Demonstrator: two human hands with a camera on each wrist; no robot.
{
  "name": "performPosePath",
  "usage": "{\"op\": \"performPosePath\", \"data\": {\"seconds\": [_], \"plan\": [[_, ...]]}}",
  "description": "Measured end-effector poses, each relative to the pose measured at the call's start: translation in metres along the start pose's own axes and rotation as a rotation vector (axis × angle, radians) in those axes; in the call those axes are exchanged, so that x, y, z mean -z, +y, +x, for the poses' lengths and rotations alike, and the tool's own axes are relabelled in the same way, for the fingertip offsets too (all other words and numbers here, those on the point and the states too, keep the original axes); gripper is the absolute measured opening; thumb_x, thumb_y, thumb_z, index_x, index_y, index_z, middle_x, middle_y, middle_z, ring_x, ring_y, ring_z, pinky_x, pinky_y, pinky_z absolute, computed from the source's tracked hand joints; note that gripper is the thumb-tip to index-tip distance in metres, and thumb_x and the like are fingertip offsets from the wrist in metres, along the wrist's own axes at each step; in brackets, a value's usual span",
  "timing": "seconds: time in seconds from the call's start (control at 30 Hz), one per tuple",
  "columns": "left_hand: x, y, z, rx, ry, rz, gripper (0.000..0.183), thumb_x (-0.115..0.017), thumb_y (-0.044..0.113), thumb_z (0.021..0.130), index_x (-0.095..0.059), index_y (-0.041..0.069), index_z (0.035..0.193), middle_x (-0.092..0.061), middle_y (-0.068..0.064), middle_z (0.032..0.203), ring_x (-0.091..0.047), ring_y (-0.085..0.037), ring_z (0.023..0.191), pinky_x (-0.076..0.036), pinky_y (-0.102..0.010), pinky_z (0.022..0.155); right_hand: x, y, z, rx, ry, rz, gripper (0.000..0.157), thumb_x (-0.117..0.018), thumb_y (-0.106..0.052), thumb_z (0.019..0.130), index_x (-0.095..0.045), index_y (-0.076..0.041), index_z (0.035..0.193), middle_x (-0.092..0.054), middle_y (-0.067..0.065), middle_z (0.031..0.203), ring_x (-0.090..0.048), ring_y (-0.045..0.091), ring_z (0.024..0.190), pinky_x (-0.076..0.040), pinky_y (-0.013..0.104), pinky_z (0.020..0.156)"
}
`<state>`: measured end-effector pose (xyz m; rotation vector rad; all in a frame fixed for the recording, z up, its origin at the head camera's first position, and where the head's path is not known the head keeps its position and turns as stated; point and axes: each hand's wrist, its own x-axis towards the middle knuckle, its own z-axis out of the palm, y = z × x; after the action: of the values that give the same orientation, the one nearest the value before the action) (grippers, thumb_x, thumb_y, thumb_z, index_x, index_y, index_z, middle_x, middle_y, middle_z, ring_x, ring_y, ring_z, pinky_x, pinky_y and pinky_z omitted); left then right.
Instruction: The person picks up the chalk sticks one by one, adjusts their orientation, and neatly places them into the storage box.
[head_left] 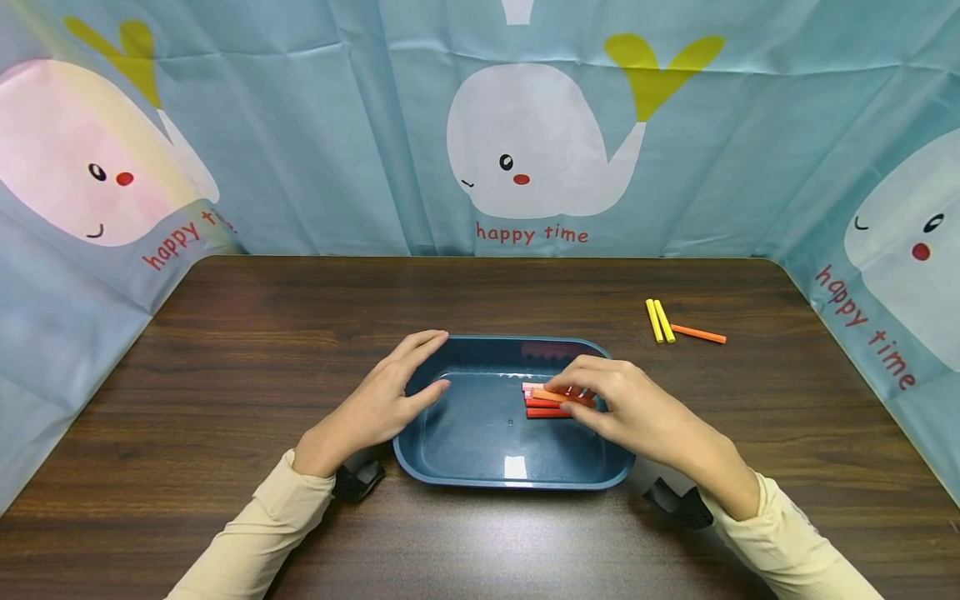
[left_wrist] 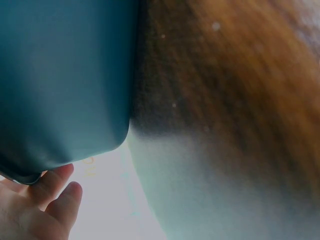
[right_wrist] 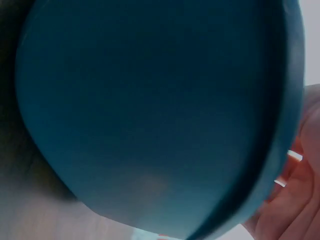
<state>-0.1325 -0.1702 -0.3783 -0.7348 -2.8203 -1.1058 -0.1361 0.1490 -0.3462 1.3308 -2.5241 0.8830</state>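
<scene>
A blue plastic tub (head_left: 480,450) stands on the table in the head view. Over its right side, my right hand (head_left: 630,408) pinches an orange crayon-like stick (head_left: 550,396) between thumb and fingers. Red sticks (head_left: 546,412) and a pale pink stick (head_left: 529,387) lie on the tub floor just beneath, partly hidden by that hand. At the left rim, my left hand (head_left: 382,404) is held with thumb and fingers apart and nothing between them. In the wrist views the tub's outer wall (left_wrist: 65,80) fills much of the picture and hides the sticks.
Two yellow sticks (head_left: 660,321) and another orange stick (head_left: 699,334) lie on the dark wooden table (head_left: 225,375), behind and right of the tub. A light blue curtain (head_left: 375,167) with whale prints hangs along the table's back and sides.
</scene>
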Motion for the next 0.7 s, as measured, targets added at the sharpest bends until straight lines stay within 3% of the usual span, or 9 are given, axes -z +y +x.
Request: {"op": "performPosePath", "data": {"seconds": [0.33, 0.7], "plan": [[0.000, 0.001, 0.000, -0.004, 0.001, 0.002, 0.064, -0.064, 0.020, 0.098, -0.036, 0.005, 0.153, -0.039, -0.012, 0.154, -0.042, -0.030, 0.141, -0.039, -0.054, 0.111, -0.005, 0.000, 0.003, -0.091, -0.139, -0.020, 0.023, -0.075, -0.003, 0.085, -0.075, -0.012, 0.105, -0.069, -0.005, 0.092, -0.062, 0.006, 0.081, -0.053, 0.022, 0.071], [0.000, 0.001, 0.000, -0.004, 0.006, 0.003, 0.064, -0.065, 0.020, 0.097, -0.037, 0.005, 0.153, -0.040, -0.012, 0.153, -0.042, -0.030, 0.141, -0.039, -0.054, 0.111, -0.015, 0.003, 0.005, -0.091, -0.188, -0.044, 0.021, -0.077, -0.003, 0.082, -0.075, -0.011, 0.101, -0.065, -0.006, 0.087, -0.055, 0.006, 0.077, -0.049, 0.022, 0.068]]}}
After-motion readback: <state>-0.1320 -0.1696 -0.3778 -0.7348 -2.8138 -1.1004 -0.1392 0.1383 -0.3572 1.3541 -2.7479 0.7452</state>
